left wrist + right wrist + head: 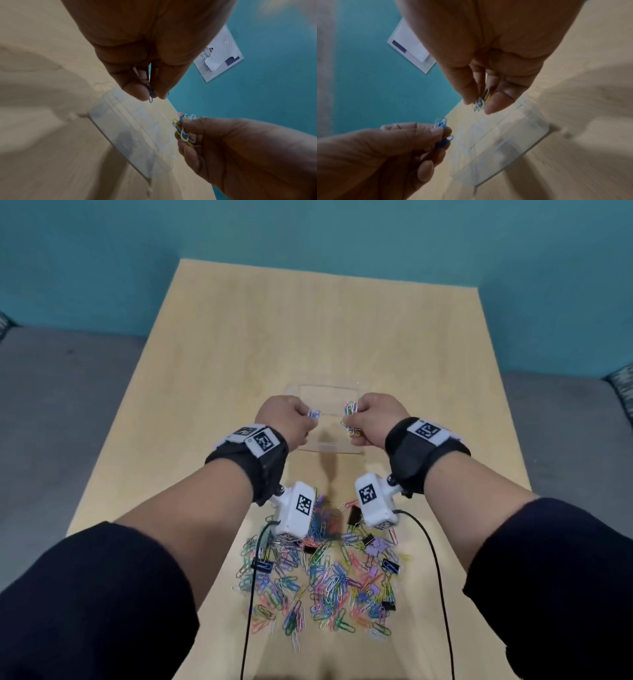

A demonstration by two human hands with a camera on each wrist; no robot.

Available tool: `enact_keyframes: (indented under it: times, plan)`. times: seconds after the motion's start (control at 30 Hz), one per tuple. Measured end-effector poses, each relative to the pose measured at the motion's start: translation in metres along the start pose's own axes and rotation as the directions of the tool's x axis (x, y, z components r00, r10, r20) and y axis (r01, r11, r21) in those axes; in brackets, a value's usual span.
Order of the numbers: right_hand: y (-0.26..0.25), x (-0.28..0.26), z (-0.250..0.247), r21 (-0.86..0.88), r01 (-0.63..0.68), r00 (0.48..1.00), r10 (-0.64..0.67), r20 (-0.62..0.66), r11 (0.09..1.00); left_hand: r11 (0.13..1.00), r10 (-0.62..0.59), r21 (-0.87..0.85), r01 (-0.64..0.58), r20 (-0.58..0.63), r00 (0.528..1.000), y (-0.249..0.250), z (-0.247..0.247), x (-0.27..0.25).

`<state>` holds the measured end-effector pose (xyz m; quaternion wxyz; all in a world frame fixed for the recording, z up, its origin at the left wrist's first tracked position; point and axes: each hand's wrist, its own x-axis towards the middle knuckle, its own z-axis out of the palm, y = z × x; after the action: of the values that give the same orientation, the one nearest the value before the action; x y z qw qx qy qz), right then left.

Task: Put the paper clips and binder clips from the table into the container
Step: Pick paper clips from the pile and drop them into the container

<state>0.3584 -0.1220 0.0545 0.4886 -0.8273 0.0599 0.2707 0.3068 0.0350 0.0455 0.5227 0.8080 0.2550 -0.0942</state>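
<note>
Nearest the person, a heap of paper clips (318,573) and binder clips (354,514) is lying on the table (239,344). Beyond it, the left hand (286,419) is pinching blue clips (313,413) and the right hand (371,419) is gripping a mixed bunch (350,421), both over the clear container (330,392). Farther off, a notice (221,54) is hanging on the teal wall (308,231), its writing unreadable.

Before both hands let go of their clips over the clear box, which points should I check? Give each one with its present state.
1. Left hand pinches blue paper clips: ok.
2. Right hand pinches a mixed bunch of clips: ok.
3. Both hands over the clear container: ok.
4. Container open on top: cannot tell, it is transparent and blurred.
5. Container free of clips: ok, none visible inside.
6. Table cleared of clips: not ok, the pile remains near the person.
</note>
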Motion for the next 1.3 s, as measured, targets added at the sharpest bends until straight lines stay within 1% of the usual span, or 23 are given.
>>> enact_keyframes:
  times: [0.07, 0.13, 0.17, 0.23, 0.3, 0.37, 0.43, 0.5, 0.57, 0.6, 0.67, 0.7, 0.73, 0.83, 0.9, 0.93, 0.97, 1.0, 1.03, 1.1, 1.2, 1.3]
  plan:
    - [-0.002, 0.002, 0.000, -0.021, -0.003, 1.000, 0.003, 0.006, 1.000, 1.000, 0.008, -0.010, -0.008, 0.007, 1.000, 0.002, 0.001, -0.001]
    - [0.002, 0.000, -0.005, -0.071, -0.001, 1.000, 0.002, 0.010, 0.997, 0.999, 0.035, 0.020, -0.035, -0.004, 0.999, -0.007, -0.004, -0.002]
    - [0.007, -0.004, -0.010, -0.106, 0.020, 1.000, -0.021, -0.007, 0.994, 0.996, 0.067, 0.055, -0.066, -0.026, 0.997, -0.014, -0.008, -0.006]
    - [0.018, -0.021, -0.019, -0.167, 0.111, 0.992, -0.120, -0.047, 0.980, 0.990, 0.121, 0.082, -0.117, -0.043, 0.992, -0.028, -0.018, -0.024]
    - [0.040, -0.048, -0.026, -0.237, 0.181, 0.981, -0.193, -0.027, 0.955, 0.983, 0.147, 0.112, -0.147, 0.006, 0.989, -0.044, -0.024, -0.054]
    - [0.069, -0.081, -0.027, -0.292, 0.194, 0.980, -0.174, 0.092, 0.937, 0.952, 0.170, 0.233, -0.198, 0.132, 0.977, -0.064, -0.026, -0.092]
    - [0.103, -0.118, -0.026, -0.337, 0.192, 0.960, -0.106, 0.258, 0.922, 0.889, 0.156, 0.371, -0.268, 0.305, 0.940, -0.086, -0.029, -0.132]
    - [0.134, -0.152, -0.022, -0.407, 0.196, 0.914, -0.016, 0.405, 0.892, 0.814, 0.058, 0.499, -0.297, 0.439, 0.896, -0.116, -0.029, -0.165]
    - [0.161, -0.176, -0.017, -0.515, 0.271, 0.865, 0.029, 0.502, 0.813, 0.753, -0.038, 0.587, -0.296, 0.488, 0.872, -0.143, -0.025, -0.189]
    - [0.170, -0.183, -0.013, -0.552, 0.302, 0.851, 0.042, 0.524, 0.777, 0.731, -0.037, 0.607, -0.313, 0.493, 0.869, -0.152, -0.020, -0.198]
    - [0.180, -0.190, -0.002, -0.608, 0.334, 0.843, 0.059, 0.534, 0.720, 0.715, 0.061, 0.597, -0.365, 0.466, 0.882, -0.167, -0.008, -0.209]
    - [0.180, -0.191, 0.006, -0.627, 0.354, 0.847, 0.047, 0.530, 0.694, 0.715, 0.115, 0.585, -0.383, 0.442, 0.890, -0.171, 0.000, -0.211]
    - [0.180, -0.190, 0.014, -0.630, 0.373, 0.851, 0.019, 0.525, 0.681, 0.718, 0.162, 0.571, -0.397, 0.417, 0.894, -0.173, 0.007, -0.211]
    - [0.172, -0.189, 0.035, -0.590, 0.401, 0.864, -0.075, 0.498, 0.701, 0.748, 0.277, 0.515, -0.419, 0.332, 0.902, -0.167, 0.027, -0.212]
    - [0.167, -0.192, 0.040, -0.621, 0.441, 0.869, -0.134, 0.477, 0.648, 0.746, 0.344, 0.518, -0.418, 0.237, 0.908, -0.161, 0.032, -0.216]
    - [0.165, -0.194, 0.042, -0.644, 0.479, 0.866, -0.203, 0.457, 0.596, 0.739, 0.363, 0.537, -0.407, 0.192, 0.912, -0.160, 0.032, -0.219]
    - [0.164, -0.196, 0.043, -0.672, 0.521, 0.852, -0.277, 0.444, 0.527, 0.727, 0.359, 0.566, -0.389, 0.171, 0.918, -0.161, 0.034, -0.222]
    - [0.165, -0.198, 0.046, -0.698, 0.552, 0.834, -0.333, 0.440, 0.456, 0.708, 0.328, 0.603, -0.367, 0.179, 0.927, -0.162, 0.036, -0.225]
    - [0.165, -0.199, 0.050, -0.723, 0.558, 0.826, -0.355, 0.438, 0.407, 0.672, 0.297, 0.647, -0.360, 0.211, 0.931, -0.164, 0.039, -0.226]
    - [0.168, -0.194, 0.059, -0.759, 0.550, 0.829, -0.335, 0.447, 0.349, 0.598, 0.248, 0.717, -0.359, 0.261, 0.933, -0.167, 0.046, -0.224]
    - [0.169, -0.186, 0.070, -0.797, 0.531, 0.843, -0.282, 0.459, 0.290, 0.544, 0.216, 0.761, -0.354, 0.280, 0.935, -0.169, 0.054, -0.215]
    - [0.165, -0.186, 0.073, -0.830, 0.511, 0.852, -0.258, 0.455, 0.225, 0.539, 0.242, 0.765, -0.353, 0.261, 0.934, -0.168, 0.055, -0.211]
